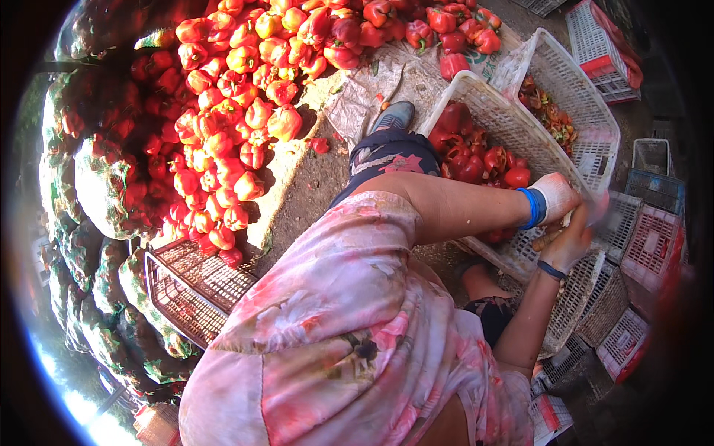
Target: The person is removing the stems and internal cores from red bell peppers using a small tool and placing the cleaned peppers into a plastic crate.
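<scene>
My left hand (559, 198), in a pale glove with a blue band at the wrist, is curled above the slatted crate. My right hand (566, 248), also gloved and with a dark band, is closed around a tool with a wooden handle (544, 241); its working end is hidden. The two hands meet at the fingers. Whether the left one grips anything is hidden, though a reddish blur (599, 207) shows just past the fingertips. Beneath my left forearm, a white plastic crate (507, 120) contains red bell peppers (474, 167), some apparently cut.
Beyond it, a second white crate (580, 72) holds pepper scraps (549, 114). A large heap of red peppers (223, 111) covers the ground at upper left. Stuffed mesh sacks (106, 312) and a brown crate (195, 290) line the left. More crates (652, 240) stand at right.
</scene>
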Tool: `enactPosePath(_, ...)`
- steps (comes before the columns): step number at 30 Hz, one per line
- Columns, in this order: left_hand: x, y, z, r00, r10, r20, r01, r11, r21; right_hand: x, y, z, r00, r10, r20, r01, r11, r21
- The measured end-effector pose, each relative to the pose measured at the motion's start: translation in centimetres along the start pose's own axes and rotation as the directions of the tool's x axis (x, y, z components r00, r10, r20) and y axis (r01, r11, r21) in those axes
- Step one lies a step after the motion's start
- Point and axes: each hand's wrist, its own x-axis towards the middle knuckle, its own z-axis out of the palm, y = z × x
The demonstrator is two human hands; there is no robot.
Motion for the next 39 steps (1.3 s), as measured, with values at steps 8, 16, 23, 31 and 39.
enactPosePath(8, 1.3, -1.4, 1.6, 0.954, 0.020, 0.300, -0.153, 0.890, 0.429, -2.1, -2.9, -3.0, 0.954, 0.263, 0.142, -0.285, 0.943, 0.171)
enactPosePath(16, -8.2, 2.1, -26.4, 0.841, -0.191, -0.507, 0.261, 0.963, 0.070, 9.4, 3.9, -22.2, 0.814, 0.259, -0.520, -0.436, 0.864, -0.251)
enactPosePath(23, -28.4, -18.3, -38.1, 0.202, -0.414, -0.888, 0.979, 0.077, 0.187, 11.9, 10.2, -27.8, 0.584, 0.393, -0.710, -0.736, 0.626, -0.259)
enactPosePath(31, -40.3, -37.3, -36.1, -0.035, -0.644, -0.765, 0.987, -0.142, 0.075, 12.7, 11.8, -21.7, 0.749, 0.395, -0.532, -0.599, 0.746, -0.291)
enactPosePath(39, -35.6, -36.0, -39.2, 0.044, -0.571, -0.820, 0.961, -0.199, 0.191, 11.8, 10.4, -12.4, 0.829, 0.399, -0.391, -0.545, 0.734, -0.405)
